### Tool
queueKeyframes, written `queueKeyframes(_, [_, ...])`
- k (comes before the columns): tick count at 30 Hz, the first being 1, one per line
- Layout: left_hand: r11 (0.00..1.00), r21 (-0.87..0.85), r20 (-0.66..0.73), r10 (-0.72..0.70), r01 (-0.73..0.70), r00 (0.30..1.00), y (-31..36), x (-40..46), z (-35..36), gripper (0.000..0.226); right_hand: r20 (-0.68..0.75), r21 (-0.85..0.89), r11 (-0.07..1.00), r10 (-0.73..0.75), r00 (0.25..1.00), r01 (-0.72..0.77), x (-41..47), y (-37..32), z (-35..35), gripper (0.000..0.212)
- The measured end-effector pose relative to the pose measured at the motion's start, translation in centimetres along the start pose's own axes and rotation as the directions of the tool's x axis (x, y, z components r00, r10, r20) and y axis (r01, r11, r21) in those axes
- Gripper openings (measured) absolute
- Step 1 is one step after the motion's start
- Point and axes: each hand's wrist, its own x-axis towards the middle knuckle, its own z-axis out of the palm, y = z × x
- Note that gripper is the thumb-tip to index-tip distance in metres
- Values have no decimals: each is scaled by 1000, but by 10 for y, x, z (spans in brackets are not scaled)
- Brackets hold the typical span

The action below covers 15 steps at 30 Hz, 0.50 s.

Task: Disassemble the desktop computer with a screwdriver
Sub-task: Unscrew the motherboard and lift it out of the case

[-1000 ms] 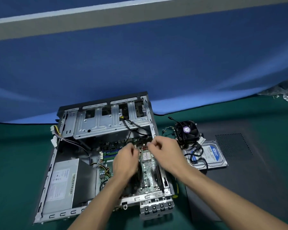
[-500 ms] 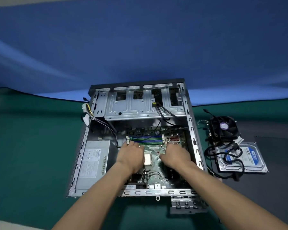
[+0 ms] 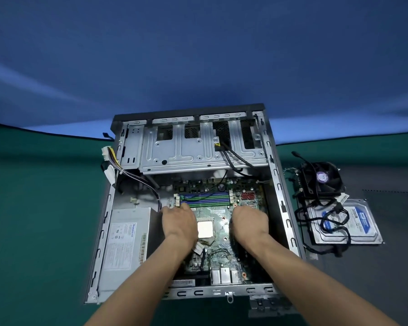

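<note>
We see one open desktop computer case of thin grey sheet metal (image 3: 277, 191) lying flat on the worktop with the dark green cloth (image 3: 38, 208), in the middle of the view, its side panel off. Inside it lies one green printed motherboard (image 3: 218, 252), flat and crowded with small parts; it carries four long narrow memory slots, blue and green (image 3: 205, 199), one square silver processor with a matt top (image 3: 205, 229), and one group of small red connectors (image 3: 247, 196). At the left of the case sits one box-shaped grey metal power supply with a white label (image 3: 123, 245). At the far end there is one stamped metal drive cage with rounded ribs and holes (image 3: 198, 149), and two black cables (image 3: 236, 158) hang from it. Our left hand (image 3: 179, 223) lies on the board left of the processor and our right hand (image 3: 250, 222) lies right of it, both with the backs up. The fingers bend down to the board and are hidden under the hands, so we cannot tell if they grasp anything. Right of the case, on a dark grey mat (image 3: 386, 267), rest one black square cooling fan with a purple round sticker (image 3: 323, 177) and one flat silver hard drive with a blue label (image 3: 349, 222), with black wires over it.
</note>
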Motion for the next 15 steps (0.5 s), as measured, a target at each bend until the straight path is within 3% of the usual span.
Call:
queueKeyframes(3, [983,-157,-9,-96,93,995,2,2,3,33,2,96,995,41,999,-41,1,0,1,12])
queueKeyframes(10, [904,-369,-17,-238,215,971,4,5,0,27,-58,265,958,126,990,-107,-2,1,-1,21])
queueKeyframes(15, [851,-483,-67,-270,205,961,2,6,0,33,-56,318,934,191,980,-164,1,2,-4,27])
